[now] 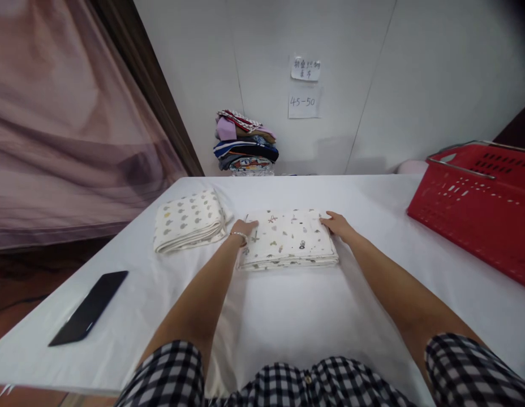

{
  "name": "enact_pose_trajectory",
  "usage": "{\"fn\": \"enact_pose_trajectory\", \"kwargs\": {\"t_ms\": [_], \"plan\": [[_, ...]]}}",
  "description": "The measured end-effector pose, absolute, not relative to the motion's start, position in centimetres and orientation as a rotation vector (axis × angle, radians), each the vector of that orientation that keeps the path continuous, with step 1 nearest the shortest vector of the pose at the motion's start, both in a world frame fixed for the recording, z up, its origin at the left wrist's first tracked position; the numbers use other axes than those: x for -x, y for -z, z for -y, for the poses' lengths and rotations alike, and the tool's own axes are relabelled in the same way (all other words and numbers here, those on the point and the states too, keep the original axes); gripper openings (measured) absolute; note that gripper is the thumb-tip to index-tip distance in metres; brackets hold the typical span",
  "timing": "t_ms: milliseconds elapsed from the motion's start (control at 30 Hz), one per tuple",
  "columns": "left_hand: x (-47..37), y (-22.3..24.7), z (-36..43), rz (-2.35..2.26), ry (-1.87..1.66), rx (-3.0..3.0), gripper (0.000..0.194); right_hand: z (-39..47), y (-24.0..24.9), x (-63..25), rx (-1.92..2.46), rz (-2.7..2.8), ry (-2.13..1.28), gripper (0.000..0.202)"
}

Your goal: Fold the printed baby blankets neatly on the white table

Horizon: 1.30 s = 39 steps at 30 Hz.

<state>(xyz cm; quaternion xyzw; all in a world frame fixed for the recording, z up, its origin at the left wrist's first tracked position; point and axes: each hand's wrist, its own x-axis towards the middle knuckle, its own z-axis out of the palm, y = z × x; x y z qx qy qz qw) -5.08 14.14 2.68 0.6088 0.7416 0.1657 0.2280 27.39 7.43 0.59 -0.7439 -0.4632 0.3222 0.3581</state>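
Observation:
A white cloth [288, 237] with small scattered prints lies on the table in front of me, folded into a neat rectangle of several layers. My left hand [244, 228], with a bracelet at the wrist, grips its left side, the thumb on the top layer. At the opposite side, my right hand [336, 223] holds the far right corner; some of its fingers are hidden. To the left of my left hand rests a second folded cloth [188, 220], white with grey prints and one yellow one.
A white-covered table [296, 316] spans the view. On its left lies a flat black object [90, 308]; on its right stands a red plastic basket [474, 209]. Beyond the far edge is a stack of folded fabrics [245, 144]. A pinkish curtain [67, 124] hangs at left.

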Motion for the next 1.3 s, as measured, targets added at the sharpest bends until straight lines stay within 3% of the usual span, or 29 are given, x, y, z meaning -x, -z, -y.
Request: {"fn": "enact_pose_trajectory", "kwargs": {"t_ms": [167, 300, 400, 533, 767, 933, 1133, 1300], "plan": [[4.7, -3.8, -15.0, -2.009, -0.481, -1.686, 0.042, -7.9, -0.7, -26.9, 1.869, 1.093, -0.919, 0.068], [4.4, -5.4, -17.5, -1.951, -0.63, -1.834, 0.044, -7.6, -0.2, -26.7, 1.762, 1.012, -1.011, 0.064], [4.4, -5.5, -19.7, -1.992, -0.534, -1.883, 0.052, -7.0, 0.3, -26.4, 1.661, 0.967, -1.067, 0.06], [3.7, -4.3, -19.8, -2.082, -0.39, -1.958, 0.059, -6.5, 1.1, -26.3, 1.576, 0.909, -1.044, 0.047], [-3.2, -4.8, -14.4, -1.601, -0.577, -2.308, 0.03, -6.7, 1.7, -26.2, 1.514, 0.896, -1.035, 0.012], [-9.6, -5.3, -11.4, -1.399, -0.433, -2.221, 0.023, -6.0, 1.1, -26.1, 1.443, 0.951, -1.029, 0.013], [-12.6, -4.8, -10.5, -1.576, -0.252, -2.116, 0.031, -6.1, 1.0, -26.3, 1.39, 0.995, -1.048, 0.024], [-13.2, -4.5, -10.6, -1.637, -0.231, -2.126, 0.022, -6.6, 1.3, -26.2, 1.398, 1.008, -1.053, 0.023]]}}
